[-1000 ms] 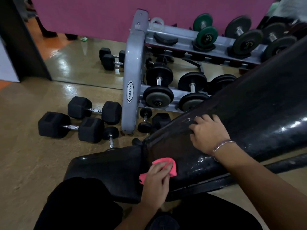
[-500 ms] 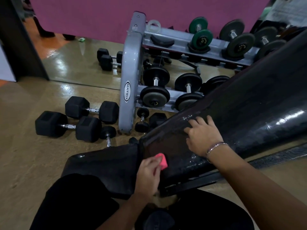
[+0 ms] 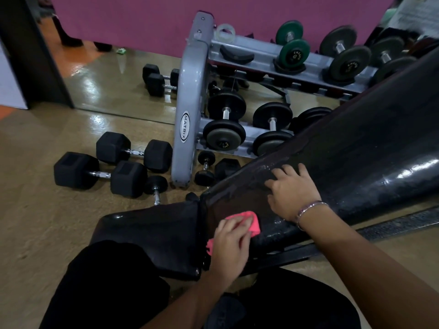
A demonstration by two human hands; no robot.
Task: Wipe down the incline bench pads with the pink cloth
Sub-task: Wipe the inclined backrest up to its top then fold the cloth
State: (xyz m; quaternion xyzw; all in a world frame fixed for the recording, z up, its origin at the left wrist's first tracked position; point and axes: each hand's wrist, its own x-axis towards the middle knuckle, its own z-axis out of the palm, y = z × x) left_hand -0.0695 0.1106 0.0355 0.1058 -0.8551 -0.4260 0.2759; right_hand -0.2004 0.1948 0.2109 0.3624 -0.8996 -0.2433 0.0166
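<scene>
Low centre: I see the left hand point(image 3: 231, 243) flat on the pink cloth point(image 3: 253, 224), fingers straight, pressing it to the back pad point(image 3: 356, 157) at its lower end, just beside the seat pad point(image 3: 152, 233). Above, the right hand point(image 3: 293, 193) rests spread-fingered on the same pad, gripping nothing. Beyond, upper centre: a dumbbell rack point(image 3: 190, 96).

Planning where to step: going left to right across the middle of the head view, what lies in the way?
Front hex dumbbell → grey rack upright → round dumbbell on the lower shelf → inclined back pad.
</scene>
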